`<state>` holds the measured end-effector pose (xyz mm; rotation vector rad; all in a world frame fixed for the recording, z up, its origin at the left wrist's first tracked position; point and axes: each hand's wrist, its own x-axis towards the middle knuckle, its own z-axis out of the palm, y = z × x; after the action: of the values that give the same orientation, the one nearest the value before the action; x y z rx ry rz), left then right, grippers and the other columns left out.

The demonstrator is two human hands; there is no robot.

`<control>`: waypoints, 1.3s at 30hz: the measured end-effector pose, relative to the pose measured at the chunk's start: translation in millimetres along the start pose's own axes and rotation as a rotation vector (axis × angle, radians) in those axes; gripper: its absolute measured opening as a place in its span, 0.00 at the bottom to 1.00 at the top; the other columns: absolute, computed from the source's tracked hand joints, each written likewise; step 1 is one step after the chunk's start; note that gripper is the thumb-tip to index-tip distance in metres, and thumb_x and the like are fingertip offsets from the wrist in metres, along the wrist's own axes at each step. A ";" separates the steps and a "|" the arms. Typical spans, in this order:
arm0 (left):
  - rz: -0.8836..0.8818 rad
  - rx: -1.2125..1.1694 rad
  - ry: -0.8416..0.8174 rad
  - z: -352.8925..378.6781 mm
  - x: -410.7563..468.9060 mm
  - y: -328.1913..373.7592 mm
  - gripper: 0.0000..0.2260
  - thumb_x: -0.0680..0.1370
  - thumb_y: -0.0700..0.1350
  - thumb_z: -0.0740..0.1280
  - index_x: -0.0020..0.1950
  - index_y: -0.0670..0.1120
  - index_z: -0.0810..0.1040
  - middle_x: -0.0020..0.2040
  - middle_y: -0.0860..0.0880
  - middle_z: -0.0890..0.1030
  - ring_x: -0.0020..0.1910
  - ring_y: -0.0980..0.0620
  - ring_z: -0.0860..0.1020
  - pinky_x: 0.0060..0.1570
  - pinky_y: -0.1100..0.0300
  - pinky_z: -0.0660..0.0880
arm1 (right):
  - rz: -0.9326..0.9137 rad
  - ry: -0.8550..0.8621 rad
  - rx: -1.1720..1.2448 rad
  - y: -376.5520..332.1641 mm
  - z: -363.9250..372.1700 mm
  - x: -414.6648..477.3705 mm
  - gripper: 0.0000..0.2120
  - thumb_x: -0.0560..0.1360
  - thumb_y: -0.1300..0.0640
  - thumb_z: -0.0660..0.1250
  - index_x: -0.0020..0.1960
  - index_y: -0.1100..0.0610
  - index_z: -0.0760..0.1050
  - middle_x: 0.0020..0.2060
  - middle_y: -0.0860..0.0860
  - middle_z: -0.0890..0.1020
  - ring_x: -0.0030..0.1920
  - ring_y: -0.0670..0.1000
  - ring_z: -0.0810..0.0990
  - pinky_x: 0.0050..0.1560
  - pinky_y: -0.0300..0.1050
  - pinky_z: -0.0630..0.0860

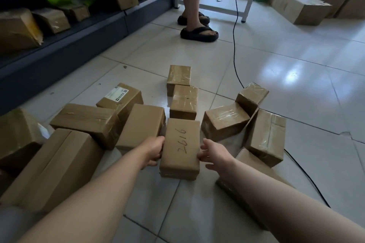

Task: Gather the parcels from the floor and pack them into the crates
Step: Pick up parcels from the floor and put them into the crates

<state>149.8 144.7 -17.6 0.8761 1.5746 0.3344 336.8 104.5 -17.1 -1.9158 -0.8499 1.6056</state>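
A brown parcel (181,147) with "2616" handwritten on top sits in the middle of the tiled floor. My left hand (153,151) presses its left side and my right hand (214,154) its right side, so both grip it. Several more taped brown parcels lie around it: one with a white label (121,97) at the left, two in a row (183,98) just beyond, and a cluster (264,134) on the right. No crate is in view.
Another person's legs in black sandals (198,32) stand ahead. A black cable (235,55) runs across the floor to the right. Dark shelving (79,31) with parcels lines the left. Large cardboard boxes (300,6) and a white table leg (249,0) are at the back right.
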 end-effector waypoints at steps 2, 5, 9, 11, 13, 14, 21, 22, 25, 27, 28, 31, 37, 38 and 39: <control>0.009 0.028 0.016 1.5 0.5 -2.0 0.11 0.83 0.48 0.54 0.53 0.46 0.75 0.53 0.45 0.78 0.53 0.46 0.75 0.54 0.52 0.70 | -0.028 0.040 -0.093 -1.3 2.8 -0.2 0.13 0.85 0.55 0.50 0.61 0.57 0.72 0.56 0.55 0.76 0.60 0.57 0.77 0.67 0.56 0.72; -0.002 0.062 0.004 4.5 5.4 -11.0 0.15 0.82 0.47 0.55 0.64 0.43 0.74 0.59 0.44 0.78 0.60 0.43 0.75 0.57 0.53 0.71 | 0.007 0.048 -0.068 3.7 5.2 7.2 0.16 0.84 0.55 0.53 0.64 0.60 0.73 0.62 0.56 0.77 0.64 0.56 0.75 0.67 0.52 0.70; 0.010 0.035 0.032 7.7 3.9 -4.6 0.18 0.83 0.48 0.56 0.69 0.41 0.70 0.64 0.41 0.76 0.62 0.42 0.74 0.65 0.51 0.71 | 0.023 0.023 0.037 7.5 6.6 9.7 0.13 0.82 0.56 0.55 0.54 0.56 0.78 0.54 0.55 0.81 0.59 0.56 0.78 0.62 0.51 0.71; 0.016 -0.021 0.045 6.9 3.0 1.2 0.20 0.84 0.51 0.56 0.71 0.41 0.70 0.65 0.42 0.75 0.61 0.43 0.74 0.62 0.53 0.71 | -0.009 0.075 0.098 2.1 3.9 7.8 0.13 0.81 0.56 0.55 0.47 0.56 0.78 0.49 0.55 0.81 0.53 0.55 0.78 0.58 0.50 0.72; 0.010 -0.107 0.039 5.0 -2.5 3.7 0.21 0.83 0.54 0.56 0.71 0.42 0.70 0.63 0.42 0.76 0.58 0.45 0.74 0.60 0.53 0.70 | -0.039 0.087 0.187 -2.4 0.3 4.4 0.14 0.82 0.54 0.56 0.52 0.58 0.78 0.53 0.54 0.81 0.55 0.53 0.78 0.60 0.51 0.70; 0.007 -0.149 0.034 4.3 -6.0 4.9 0.22 0.83 0.56 0.56 0.70 0.44 0.71 0.62 0.43 0.77 0.56 0.46 0.74 0.58 0.52 0.70 | -0.046 0.075 0.217 -5.6 -1.5 0.6 0.15 0.82 0.52 0.56 0.57 0.58 0.78 0.56 0.54 0.81 0.57 0.53 0.77 0.62 0.53 0.70; 0.092 -0.373 -0.159 20.2 -31.8 29.5 0.21 0.80 0.63 0.55 0.59 0.51 0.78 0.56 0.44 0.81 0.56 0.41 0.78 0.55 0.44 0.75 | -0.162 -0.043 0.307 -31.2 -38.9 -37.1 0.14 0.79 0.44 0.64 0.60 0.50 0.76 0.57 0.53 0.80 0.58 0.54 0.77 0.58 0.59 0.75; 0.104 -0.345 -0.160 26.9 -34.8 32.5 0.21 0.81 0.62 0.54 0.60 0.50 0.77 0.55 0.44 0.80 0.55 0.42 0.78 0.52 0.45 0.76 | -0.184 -0.032 0.289 -29.6 -49.9 -42.2 0.13 0.78 0.46 0.66 0.61 0.49 0.76 0.58 0.53 0.79 0.57 0.54 0.77 0.53 0.55 0.77; 0.090 -0.275 -0.201 51.2 -45.9 39.5 0.24 0.81 0.63 0.53 0.69 0.49 0.70 0.55 0.40 0.79 0.53 0.40 0.79 0.50 0.46 0.77 | -0.243 -0.020 0.219 -16.2 -88.6 -52.5 0.15 0.77 0.54 0.66 0.63 0.45 0.76 0.60 0.53 0.77 0.59 0.56 0.75 0.52 0.53 0.76; 0.044 -0.263 -0.255 65.6 -49.0 40.3 0.27 0.80 0.65 0.52 0.75 0.53 0.61 0.55 0.35 0.78 0.52 0.36 0.80 0.51 0.44 0.77 | -0.249 0.004 0.167 -6.9 -113.0 -59.5 0.19 0.75 0.54 0.65 0.65 0.44 0.77 0.61 0.54 0.75 0.60 0.59 0.73 0.60 0.56 0.73; 0.021 -0.260 -0.292 73.1 -49.3 40.3 0.28 0.80 0.66 0.52 0.77 0.55 0.57 0.55 0.34 0.78 0.51 0.35 0.80 0.51 0.43 0.77 | -0.241 0.013 0.159 -2.8 -122.8 -64.7 0.21 0.72 0.52 0.66 0.65 0.44 0.77 0.61 0.55 0.74 0.60 0.60 0.73 0.62 0.57 0.72; 0.030 -0.172 -0.344 99.1 -51.4 39.5 0.30 0.79 0.67 0.52 0.77 0.54 0.54 0.56 0.35 0.78 0.50 0.36 0.81 0.52 0.42 0.77 | -0.210 0.048 0.192 12.6 -147.2 -75.8 0.28 0.63 0.48 0.67 0.64 0.45 0.78 0.62 0.56 0.72 0.60 0.61 0.72 0.56 0.54 0.73; 0.121 0.007 -0.260 134.1 -45.1 29.5 0.25 0.81 0.62 0.56 0.73 0.51 0.58 0.57 0.38 0.78 0.50 0.40 0.81 0.54 0.43 0.78 | -0.173 0.145 0.317 52.7 -181.9 -77.9 0.19 0.69 0.54 0.69 0.61 0.52 0.79 0.64 0.57 0.74 0.64 0.59 0.72 0.68 0.55 0.69; 0.125 0.024 -0.259 136.4 -44.0 28.5 0.25 0.80 0.62 0.57 0.71 0.50 0.60 0.56 0.39 0.78 0.50 0.40 0.80 0.53 0.43 0.78 | -0.169 0.196 0.316 57.8 -183.6 -76.6 0.17 0.73 0.57 0.69 0.61 0.54 0.78 0.64 0.58 0.75 0.64 0.58 0.72 0.68 0.55 0.69; 0.138 0.046 -0.262 138.3 -44.4 29.1 0.25 0.80 0.63 0.58 0.70 0.49 0.62 0.56 0.40 0.78 0.51 0.41 0.80 0.53 0.44 0.78 | -0.158 0.253 0.311 63.6 -184.9 -75.8 0.16 0.75 0.58 0.70 0.62 0.57 0.77 0.64 0.58 0.75 0.63 0.58 0.73 0.68 0.55 0.70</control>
<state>288.3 96.8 3.5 1.0240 1.2874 0.2696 519.4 9.2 22.2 -1.7365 -0.5909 1.2836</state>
